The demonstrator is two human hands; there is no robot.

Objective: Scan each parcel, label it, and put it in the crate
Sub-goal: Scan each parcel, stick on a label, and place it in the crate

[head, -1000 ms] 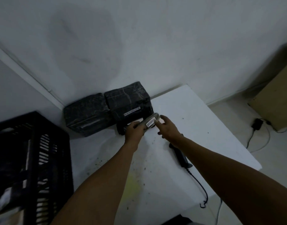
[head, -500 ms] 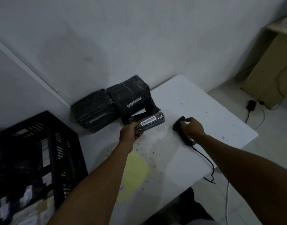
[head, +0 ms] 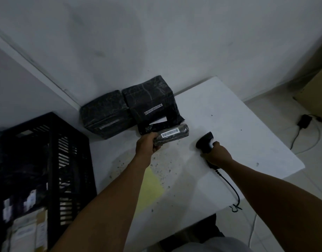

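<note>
Two hands are busy as half a second before: your left hand [head: 147,143] still grips the small parcel [head: 172,134] over the table [head: 247,135], barcode facing up, while your right hand [head: 217,154] stays closed around the scanner [head: 204,141], just right of the parcel. Left of the table, the black crate [head: 52,160] holds labelled packets. Two bigger parcels [head: 149,104] stand behind the small parcel.

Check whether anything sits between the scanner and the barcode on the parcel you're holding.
Nothing visible does. The left hand holds the small parcel barcode up; the scanner in the right hand faces it across bare table.
</note>
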